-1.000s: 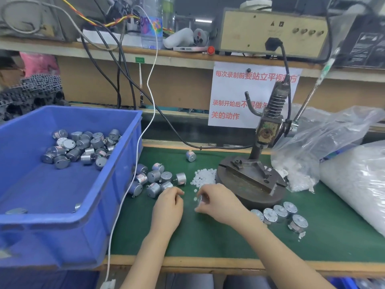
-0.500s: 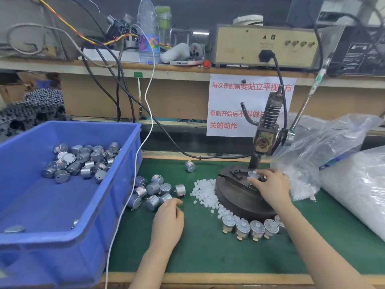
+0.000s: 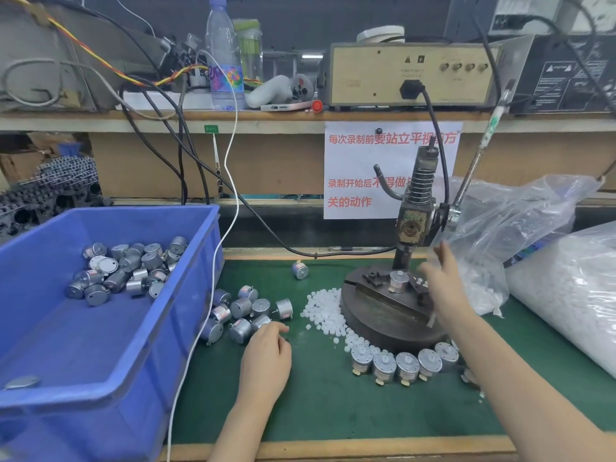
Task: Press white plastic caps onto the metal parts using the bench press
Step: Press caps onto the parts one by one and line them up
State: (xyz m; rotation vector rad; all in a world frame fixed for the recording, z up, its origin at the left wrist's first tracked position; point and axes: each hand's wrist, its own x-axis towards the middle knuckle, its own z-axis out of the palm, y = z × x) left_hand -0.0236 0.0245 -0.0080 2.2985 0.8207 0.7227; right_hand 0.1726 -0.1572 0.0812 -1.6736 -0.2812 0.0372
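Right hand (image 3: 441,288) motion-blurred (outline smeared); left hand (image 3: 266,358) knuckles-up, anything beneath hidden; blue bin (image 3: 110,393) cut off left.

Place: my small factory assembly bench.
Evidence: bench press (image 3: 411,228), blue bin (image 3: 140,213) of metal parts (image 3: 126,268), power unit (image 3: 410,75) above me.

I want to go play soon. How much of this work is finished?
The row of metal parts in front of the press looks finished. One part sits on the press, not yet pressed; the right hand, blurred, is beside it. Lots remain: loose parts by the left hand and a heap in the blue bin.
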